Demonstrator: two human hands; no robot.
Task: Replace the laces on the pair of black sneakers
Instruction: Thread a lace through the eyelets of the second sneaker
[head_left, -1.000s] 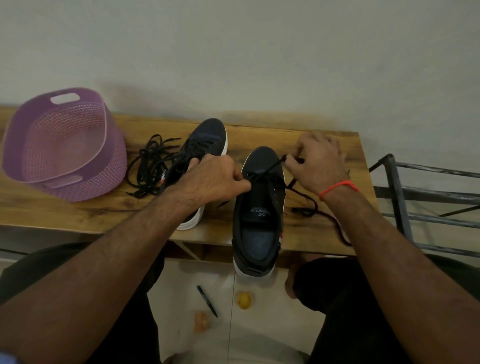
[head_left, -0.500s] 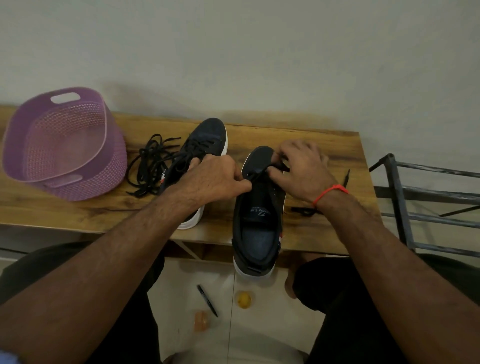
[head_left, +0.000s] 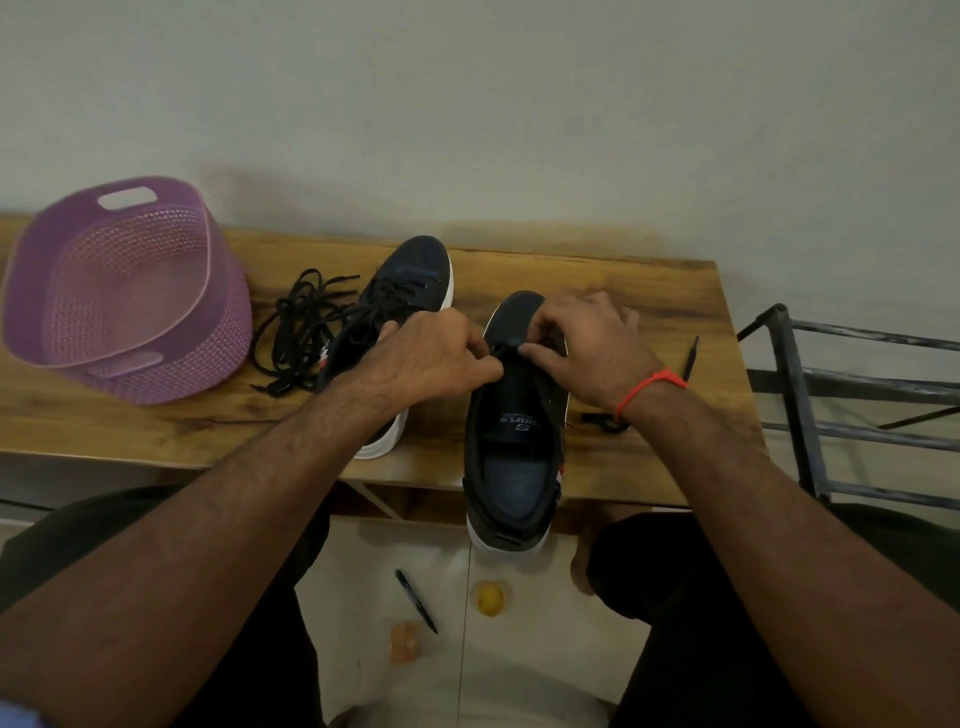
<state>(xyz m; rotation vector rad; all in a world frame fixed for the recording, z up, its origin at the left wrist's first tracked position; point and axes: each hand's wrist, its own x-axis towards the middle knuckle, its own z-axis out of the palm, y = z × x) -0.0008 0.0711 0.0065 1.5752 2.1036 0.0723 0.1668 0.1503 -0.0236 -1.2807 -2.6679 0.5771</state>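
Two black sneakers stand on a wooden table (head_left: 156, 426). The right sneaker (head_left: 511, 452) points away from me, its heel hanging over the front edge. My left hand (head_left: 431, 358) grips its left side near the eyelets. My right hand (head_left: 587, 348) pinches a black lace (head_left: 506, 349) over the front of the tongue; the lace's loose end (head_left: 690, 356) trails right past my wrist. The left sneaker (head_left: 400, 296), laced, lies partly behind my left hand. A pile of loose black laces (head_left: 298, 327) sits to its left.
A purple perforated basket (head_left: 124, 291) lies tipped at the table's left end. A dark metal rack (head_left: 852, 405) stands to the right of the table. On the floor below are a pen (head_left: 415, 600), a yellow object (head_left: 489, 598) and an orange object (head_left: 403, 642).
My right hand came back from the right side to the front of the right sneaker's tongue, bringing the lace with it. My left hand stayed on the sneaker.
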